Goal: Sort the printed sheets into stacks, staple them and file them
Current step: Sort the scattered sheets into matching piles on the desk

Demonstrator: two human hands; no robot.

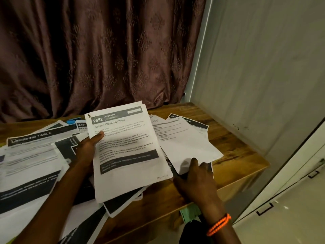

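Note:
My left hand [88,147] holds up a printed sheet [126,148] headed "2652 Screen Cleaning Check", thumb on its left edge, fingers behind it. At least one more sheet shows under its lower edge. My right hand [195,178] rests on the wooden table [233,148] at the near corner of a mostly white sheet [184,147], fingers on the paper's edge. Whether it pinches the sheet is not clear. More printed sheets [33,155] lie spread over the table's left half, some headed "Dressing Table".
A brown curtain [98,55] hangs behind the table. A white wall [263,67] and white drawers with dark handles [265,208] stand on the right. A green paper [190,213] sticks out below the table's front edge. An orange bracelet [219,224] is on my right wrist.

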